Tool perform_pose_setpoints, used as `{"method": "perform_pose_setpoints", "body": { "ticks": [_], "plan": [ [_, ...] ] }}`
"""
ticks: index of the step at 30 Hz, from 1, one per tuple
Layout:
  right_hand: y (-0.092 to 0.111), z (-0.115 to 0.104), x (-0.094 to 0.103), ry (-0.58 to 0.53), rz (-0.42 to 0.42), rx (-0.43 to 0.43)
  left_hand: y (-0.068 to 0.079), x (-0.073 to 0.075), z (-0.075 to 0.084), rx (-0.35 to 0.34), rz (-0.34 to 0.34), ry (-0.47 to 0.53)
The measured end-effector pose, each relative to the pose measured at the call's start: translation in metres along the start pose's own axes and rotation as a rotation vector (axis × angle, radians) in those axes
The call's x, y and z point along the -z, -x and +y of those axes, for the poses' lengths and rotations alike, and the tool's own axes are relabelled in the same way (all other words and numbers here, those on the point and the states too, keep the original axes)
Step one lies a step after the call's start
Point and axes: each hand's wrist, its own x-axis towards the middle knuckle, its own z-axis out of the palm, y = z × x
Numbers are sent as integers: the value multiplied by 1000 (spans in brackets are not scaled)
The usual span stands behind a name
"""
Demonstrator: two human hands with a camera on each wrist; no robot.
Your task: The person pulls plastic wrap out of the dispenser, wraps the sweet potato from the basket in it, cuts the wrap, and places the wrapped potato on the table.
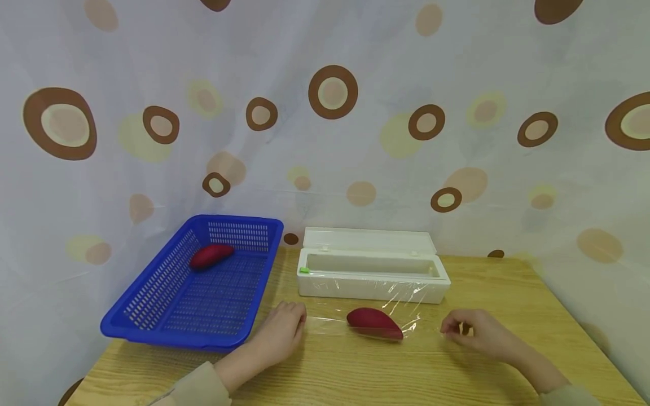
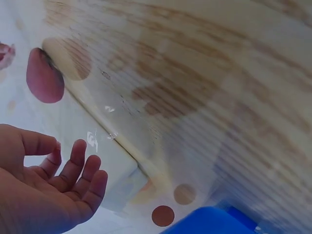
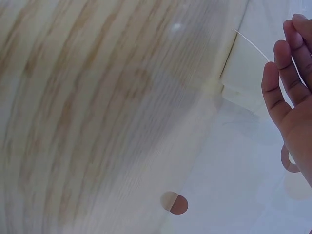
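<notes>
A dark red sweet potato (image 1: 374,321) lies on the table between the two hands. Clear cling film (image 1: 326,320) stretches from a white cling film box (image 1: 370,287) toward the hands, its edge crossing the sweet potato; whether it touches it I cannot tell. At the film's left side my left hand (image 1: 281,331) pinches it between thumb and forefinger, as the left wrist view (image 2: 53,187) shows. On the other side my right hand (image 1: 479,334) pinches the film's right edge, thumb against fingers. In the right wrist view the right hand's thumb is mostly out of frame.
A blue plastic basket (image 1: 218,304) stands at the left with another sweet potato (image 1: 211,256) inside. The box's lid (image 1: 368,239) is raised at the back, and a green tab (image 1: 304,270) sits at its left end. Behind the wooden table (image 1: 386,378) hangs a patterned curtain (image 1: 284,152).
</notes>
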Motion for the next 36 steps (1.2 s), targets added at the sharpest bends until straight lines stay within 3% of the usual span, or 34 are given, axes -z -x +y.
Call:
{"method": "perform_pose_setpoints", "body": {
  "ticks": [7, 15, 25, 36],
  "plan": [
    [-5, 3, 0, -16, -2, -54, -8, -5, 3, 69, 43, -32],
    [-10, 6, -1, -4, 25, -112, -18, -6, 7, 162, 45, -47],
    [-17, 10, 0, 16, 19, -222, -30, -7, 8, 210, 50, -34],
    [-24, 18, -5, 49, 15, -258, -36, -12, 7, 254, 35, -69]
  ]
}}
